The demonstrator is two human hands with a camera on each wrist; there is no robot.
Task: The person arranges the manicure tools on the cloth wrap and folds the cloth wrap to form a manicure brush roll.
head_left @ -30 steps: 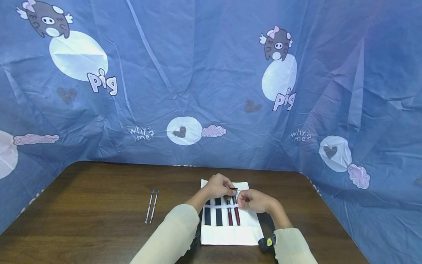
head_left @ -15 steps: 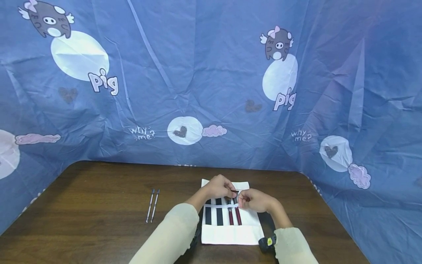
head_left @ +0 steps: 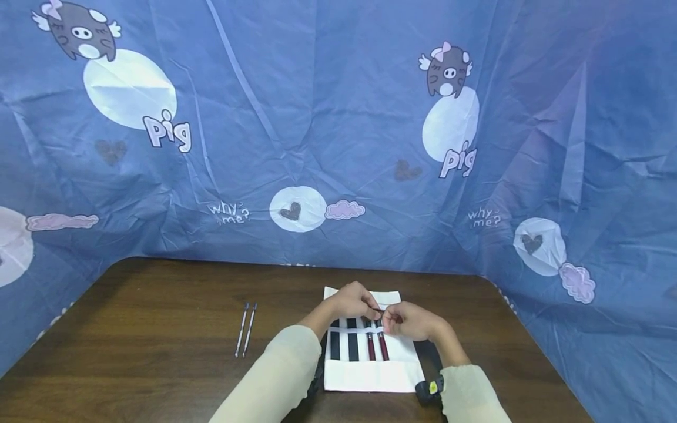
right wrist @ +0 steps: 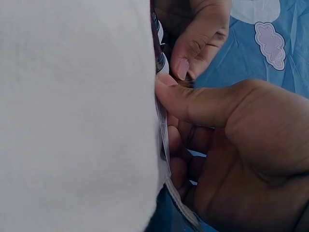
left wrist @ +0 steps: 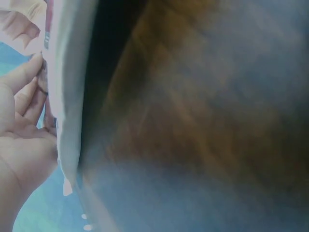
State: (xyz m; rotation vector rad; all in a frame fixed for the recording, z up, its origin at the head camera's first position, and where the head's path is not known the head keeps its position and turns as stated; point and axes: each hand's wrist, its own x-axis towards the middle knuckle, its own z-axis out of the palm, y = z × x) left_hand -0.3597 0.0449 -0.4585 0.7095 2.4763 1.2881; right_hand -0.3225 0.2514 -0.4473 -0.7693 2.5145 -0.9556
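Note:
In the head view a white cloth brush roll (head_left: 346, 379) lies unrolled on the table. Two brushes with dark red handles sit under its white elastic band: a left brush (head_left: 371, 348) and a right brush (head_left: 383, 348). My left hand (head_left: 355, 301) pinches the right brush by its bristle end, which the fingers mostly cover. Close beside it, my right hand (head_left: 412, 321) pinches the elastic band (right wrist: 163, 128) between thumb and fingers. The left wrist view shows my left hand (left wrist: 21, 140) beyond the roll's edge. In the right wrist view, the left thumb lies on brown bristles (right wrist: 186, 82).
Two black strips, a left strip (head_left: 335, 345) and a right strip (head_left: 353, 345), lie in the roll left of the brushes. Two slim metal double-ended tools (head_left: 245, 330) lie apart on the brown table (head_left: 158, 329). A blue printed cloth (head_left: 338, 147) hangs behind it.
My left hand has edged down toward the near side with the right brush, which has slid further under the band. The right hand has stayed nearly still, holding the band.

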